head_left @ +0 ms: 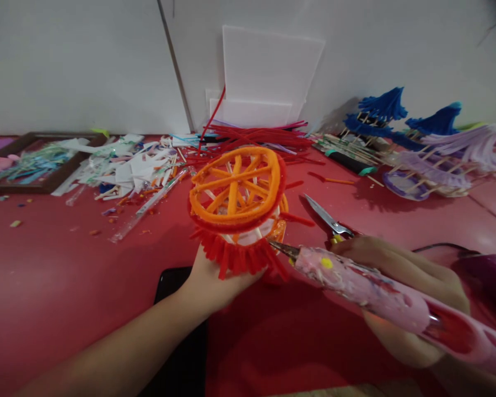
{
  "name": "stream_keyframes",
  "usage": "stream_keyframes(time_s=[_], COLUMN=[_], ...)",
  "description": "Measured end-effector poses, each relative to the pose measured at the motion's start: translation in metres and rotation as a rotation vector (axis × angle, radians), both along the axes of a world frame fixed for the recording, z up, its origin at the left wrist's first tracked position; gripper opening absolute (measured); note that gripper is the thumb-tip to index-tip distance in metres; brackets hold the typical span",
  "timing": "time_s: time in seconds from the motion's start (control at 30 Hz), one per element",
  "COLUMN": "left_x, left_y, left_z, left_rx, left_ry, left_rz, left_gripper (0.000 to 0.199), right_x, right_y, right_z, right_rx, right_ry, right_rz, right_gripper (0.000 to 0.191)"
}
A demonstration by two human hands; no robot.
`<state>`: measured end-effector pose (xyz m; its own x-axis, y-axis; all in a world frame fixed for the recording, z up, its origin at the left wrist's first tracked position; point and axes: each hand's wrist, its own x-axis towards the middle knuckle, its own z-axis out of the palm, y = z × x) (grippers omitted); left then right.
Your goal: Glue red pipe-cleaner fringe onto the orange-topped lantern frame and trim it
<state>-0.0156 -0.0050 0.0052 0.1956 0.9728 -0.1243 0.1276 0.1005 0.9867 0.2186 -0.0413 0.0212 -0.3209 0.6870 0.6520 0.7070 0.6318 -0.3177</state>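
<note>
My left hand [215, 284] holds up a round craft piece of orange and red pipe cleaners [233, 194], gripping it from below. Its top is a spoked orange ring with a red edge, over small sticks and a red fringe. Most of that hand's fingers are hidden behind the fringe. My right hand [413, 275] is closed around a pink hot glue gun [364, 289], its body smeared with dried glue. The metal nozzle points left and meets the piece's side just above the fringe; whether it touches, I cannot tell.
Scissors [328, 215] lie right of the piece. Red pipe cleaners [256, 138] are heaped against the wall. Blue and lilac fringed models [430, 143] stand at right. Scraps [136, 165] and a brown frame [62, 176] lie left. Under my left arm is a black flat object [182, 342].
</note>
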Motion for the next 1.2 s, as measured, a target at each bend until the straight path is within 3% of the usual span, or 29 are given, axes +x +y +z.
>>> stream_keyframes(time_s=[0.1,0.4,0.63,1.2], left_x=[0.000,0.002,0.001,0.003], left_y=[-0.002,-0.001,-0.003,-0.003], left_z=[0.002,0.005,0.003,0.005], left_rx=[-0.018,-0.076,-0.068,-0.108], left_ry=[0.001,0.026,-0.009,-0.035], left_rz=[0.002,0.011,0.008,0.016], left_gripper=[0.057,0.054,0.054,0.053], right_x=[0.000,0.001,0.003,0.008], right_y=[0.001,-0.004,-0.004,-0.003], right_z=[0.004,0.000,0.003,-0.012], right_rx=[0.029,-0.044,-0.125,-0.048], right_ry=[-0.053,0.008,0.065,0.178], right_rz=[0.070,-0.024,0.004,-0.021], right_gripper=[0.014,0.014,0.013,0.011])
